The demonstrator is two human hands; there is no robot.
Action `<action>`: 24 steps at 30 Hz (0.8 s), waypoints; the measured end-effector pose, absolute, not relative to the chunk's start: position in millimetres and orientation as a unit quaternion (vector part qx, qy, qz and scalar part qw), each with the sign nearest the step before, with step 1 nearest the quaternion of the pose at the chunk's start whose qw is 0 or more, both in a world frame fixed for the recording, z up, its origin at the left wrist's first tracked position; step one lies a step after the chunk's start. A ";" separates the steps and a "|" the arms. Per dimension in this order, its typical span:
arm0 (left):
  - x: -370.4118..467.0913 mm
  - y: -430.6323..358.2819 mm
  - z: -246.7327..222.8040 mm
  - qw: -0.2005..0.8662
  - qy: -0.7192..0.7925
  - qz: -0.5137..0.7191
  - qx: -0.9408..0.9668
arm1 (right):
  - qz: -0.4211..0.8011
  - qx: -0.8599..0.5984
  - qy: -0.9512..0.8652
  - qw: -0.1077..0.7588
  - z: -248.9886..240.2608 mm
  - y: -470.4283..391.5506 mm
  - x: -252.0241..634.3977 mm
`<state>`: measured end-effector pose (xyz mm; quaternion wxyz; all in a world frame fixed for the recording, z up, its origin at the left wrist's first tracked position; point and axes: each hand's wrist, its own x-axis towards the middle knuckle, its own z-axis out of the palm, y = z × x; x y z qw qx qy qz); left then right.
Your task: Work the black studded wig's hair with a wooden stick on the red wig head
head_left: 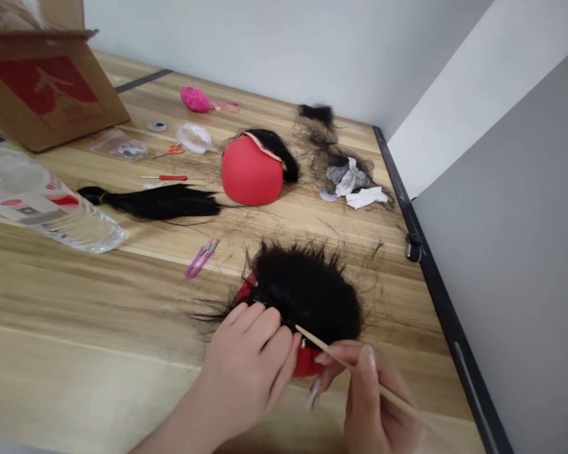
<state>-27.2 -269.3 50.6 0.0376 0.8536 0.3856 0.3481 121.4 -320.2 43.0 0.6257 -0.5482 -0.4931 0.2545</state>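
A short black hairpiece (312, 290) covers a red head form (307, 364) near the table's front. My left hand (250, 359) lies on its near left edge, fingers curled and pressed together on the hairpiece; what sits under the fingertips is hidden. In my right hand (378, 397), pinched between thumb and fingers, is a thin wooden stick (331, 351). The stick's pointed tip meets the hair just beside my left forefinger. A small shiny pin (303, 343) shows at the hairpiece's near edge.
Behind stand a second red form (252, 171) with black hair, a black hair bundle (165, 202), purple thread snips (201, 258) and a red-handled tool (173, 178). A water bottle (52, 202) and cardboard box (52, 94) are left; crumpled tissue (353, 180) and loose hair lie right.
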 end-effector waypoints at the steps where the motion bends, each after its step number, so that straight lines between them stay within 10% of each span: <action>1: -26.8 -269.7 51.0 0.034 0.388 0.344 0.854 | 0.273 -0.536 -0.489 0.632 43.3 -319.0 121.9; 24: -29.4 -271.5 51.3 0.100 0.388 0.373 0.837 | 0.440 -0.450 -0.377 0.679 45.7 -309.9 129.5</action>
